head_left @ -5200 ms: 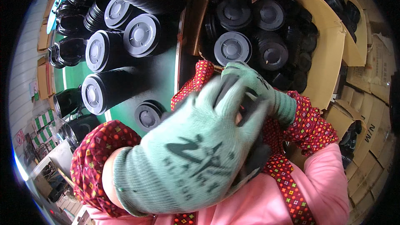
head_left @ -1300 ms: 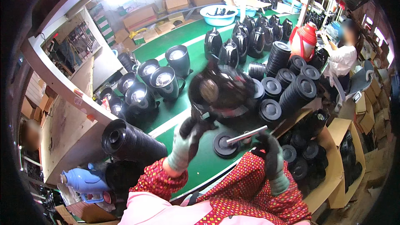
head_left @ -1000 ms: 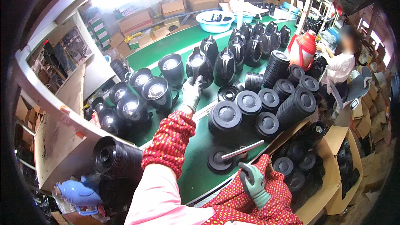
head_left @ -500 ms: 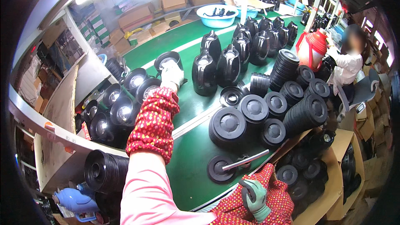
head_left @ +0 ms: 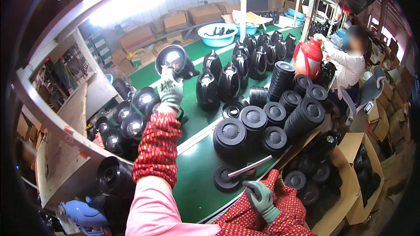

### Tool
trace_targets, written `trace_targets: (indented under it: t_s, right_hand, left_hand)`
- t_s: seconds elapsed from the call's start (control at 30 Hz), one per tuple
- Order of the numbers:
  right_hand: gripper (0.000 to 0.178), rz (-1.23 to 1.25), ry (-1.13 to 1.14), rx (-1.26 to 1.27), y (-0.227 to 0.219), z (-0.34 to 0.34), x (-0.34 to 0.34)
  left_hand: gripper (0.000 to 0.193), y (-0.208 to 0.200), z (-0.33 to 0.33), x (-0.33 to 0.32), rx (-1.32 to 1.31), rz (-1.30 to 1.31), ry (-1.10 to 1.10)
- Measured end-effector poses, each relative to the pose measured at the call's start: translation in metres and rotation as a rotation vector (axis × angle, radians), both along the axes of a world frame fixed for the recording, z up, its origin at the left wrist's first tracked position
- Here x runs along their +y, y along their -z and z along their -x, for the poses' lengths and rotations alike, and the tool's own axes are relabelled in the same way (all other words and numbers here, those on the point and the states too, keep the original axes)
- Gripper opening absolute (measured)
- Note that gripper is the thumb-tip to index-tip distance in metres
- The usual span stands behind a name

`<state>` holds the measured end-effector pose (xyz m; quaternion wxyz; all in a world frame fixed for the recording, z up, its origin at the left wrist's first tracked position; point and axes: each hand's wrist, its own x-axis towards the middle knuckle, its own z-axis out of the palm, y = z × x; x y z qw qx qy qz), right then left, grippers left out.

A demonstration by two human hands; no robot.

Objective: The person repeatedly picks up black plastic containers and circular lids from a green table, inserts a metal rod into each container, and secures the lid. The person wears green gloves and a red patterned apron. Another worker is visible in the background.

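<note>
My left hand (head_left: 169, 88), in a pale glove, reaches far out over the green belt. Its fingers are closed on the rim of a black jug body (head_left: 187, 69), whose open mouth shows a shiny inside. Low at the right, near the belt's edge, my gloved right hand (head_left: 264, 201) is half curled. A dark patch shows between its thumb and fingers; what it holds, if anything, I cannot make out. Just beyond it lie a black round disc (head_left: 224, 179) and a metal bar (head_left: 250, 166). More black jug bodies (head_left: 132, 124) lie on their sides left of my arm.
Upright black jugs (head_left: 229, 81) stand in rows on the belt. Stacks of black round lids (head_left: 231, 132) crowd its right side. A cardboard box (head_left: 350, 188) of black parts stands at the right. Farther off, a person (head_left: 350, 67) handles a red jug (head_left: 307, 59).
My left hand has raised and tilted the jug body, so its mouth now faces me. My right hand has turned, its fingers now pointing left. The view has shifted slightly.
</note>
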<state>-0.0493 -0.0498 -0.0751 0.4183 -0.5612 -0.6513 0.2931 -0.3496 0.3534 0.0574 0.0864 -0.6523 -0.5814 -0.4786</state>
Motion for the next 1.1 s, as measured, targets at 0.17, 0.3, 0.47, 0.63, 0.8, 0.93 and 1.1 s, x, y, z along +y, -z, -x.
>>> trace_targets:
  t_s: [0.17,0.3,0.47,0.63,0.8,0.93,1.1]
  right_hand:
    - [0.068,-0.134,0.021,0.191,-0.061,-0.006,0.047]
    - [0.078,-0.156,-0.063,0.446,-0.153,-0.014,0.078]
    - [0.062,0.541,-0.279,0.55,-0.197,-0.036,0.054]
    - [0.058,0.501,-0.291,0.956,-0.153,-0.054,-0.014]
    - [0.046,0.271,-0.415,1.433,-0.069,-0.088,-0.073]
    - [0.042,0.476,-0.01,1.352,-0.023,-0.083,-0.087]
    - [0.047,0.523,-0.424,1.264,-0.063,-0.015,-0.028]
  left_hand:
    - [0.029,-0.075,-0.026,-0.154,0.075,-0.211,0.273]
    - [0.027,-0.09,-0.036,-0.254,0.206,0.015,0.653]
    - [0.03,-0.096,-0.051,-0.335,0.543,0.25,1.063]
    - [0.069,-0.038,-0.03,-0.351,-0.096,0.258,1.13]
    - [0.103,0.076,-0.019,-0.35,-0.642,0.657,1.235]
    - [0.091,0.075,-0.051,-0.351,-0.575,0.381,1.387]
    - [0.05,0.114,-0.046,-0.356,-1.697,0.729,1.171]
